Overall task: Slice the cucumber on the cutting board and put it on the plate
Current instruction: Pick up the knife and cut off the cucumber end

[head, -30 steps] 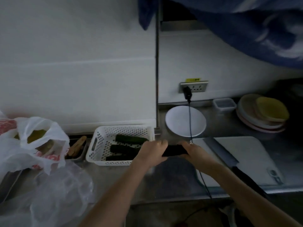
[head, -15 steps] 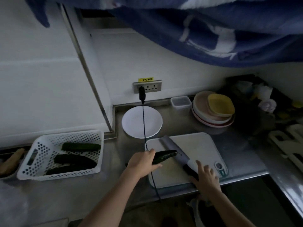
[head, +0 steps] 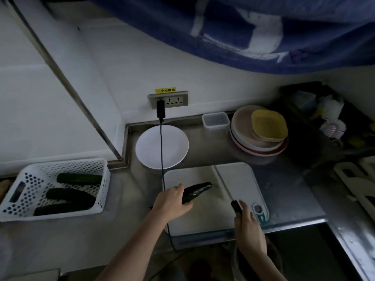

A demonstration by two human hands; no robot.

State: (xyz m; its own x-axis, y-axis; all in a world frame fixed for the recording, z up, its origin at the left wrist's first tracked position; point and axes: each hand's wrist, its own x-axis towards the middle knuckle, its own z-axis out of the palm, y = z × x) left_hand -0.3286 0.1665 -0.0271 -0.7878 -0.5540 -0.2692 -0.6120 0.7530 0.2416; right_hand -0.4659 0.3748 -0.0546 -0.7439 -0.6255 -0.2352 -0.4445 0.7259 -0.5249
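Your left hand (head: 172,201) grips the cucumber (head: 195,191) steady on the cutting board (head: 239,179); right hand (head: 248,224) apparently clasps the knife (head: 223,185), ready to slice.

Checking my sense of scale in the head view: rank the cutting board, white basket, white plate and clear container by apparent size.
1. Cutting board and white basket: too alike to rank.
2. White plate.
3. Clear container, farthest back, so its size may mislead.

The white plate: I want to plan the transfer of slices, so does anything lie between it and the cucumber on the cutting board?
The black cable hangs from the wall socket across the round white plate and down past the white cutting board's left edge. Otherwise nothing visible separates the plate from the dark green cucumber.
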